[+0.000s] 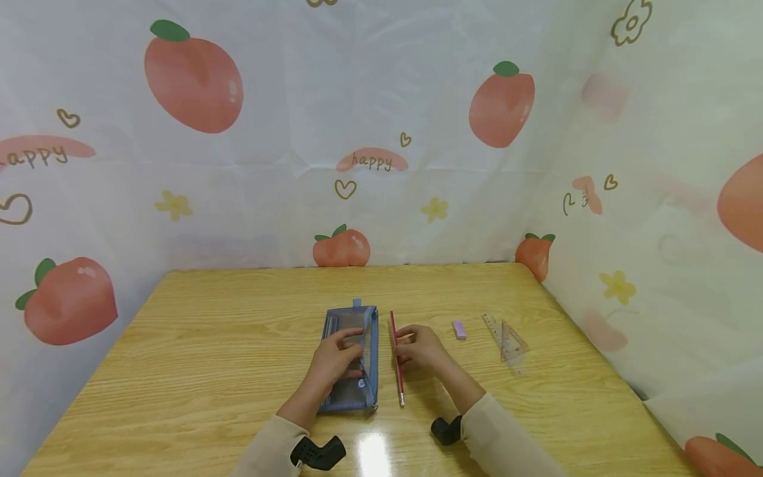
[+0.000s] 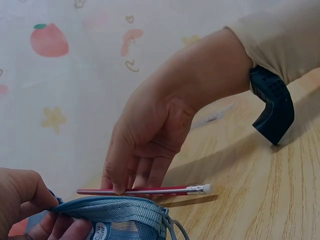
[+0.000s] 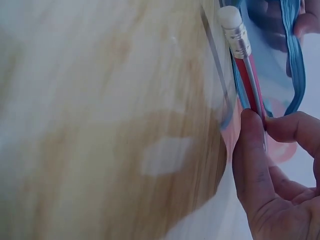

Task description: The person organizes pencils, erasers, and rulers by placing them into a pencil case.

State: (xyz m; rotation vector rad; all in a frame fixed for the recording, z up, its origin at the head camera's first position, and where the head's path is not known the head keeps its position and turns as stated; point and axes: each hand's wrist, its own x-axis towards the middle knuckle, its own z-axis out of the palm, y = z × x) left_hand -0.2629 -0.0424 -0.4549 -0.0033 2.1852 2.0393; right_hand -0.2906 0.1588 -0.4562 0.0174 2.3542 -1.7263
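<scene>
A blue mesh pencil case (image 1: 352,400) lies on the table before me, its zipped side facing right. My left hand (image 1: 332,363) pinches the edge of its opening between thumb and fingers; in the left wrist view the zipper edge (image 2: 112,201) is lifted, and in the right wrist view the mouth gapes. Just right of the case, my right hand (image 1: 422,347) pinches a red pencil (image 1: 400,387) between thumb and fingertips. The pencil's white eraser end (image 3: 230,17) points toward me. In the left wrist view, the pencil (image 2: 170,191) is held slightly above the table.
A small purple eraser (image 1: 459,330) lies right of the right hand. Farther right, a clear ruler (image 1: 491,326) and a clear set square (image 1: 516,339) overlap on the wooden table (image 1: 220,344). Peach-patterned cloth (image 1: 274,199) hangs behind and at the sides.
</scene>
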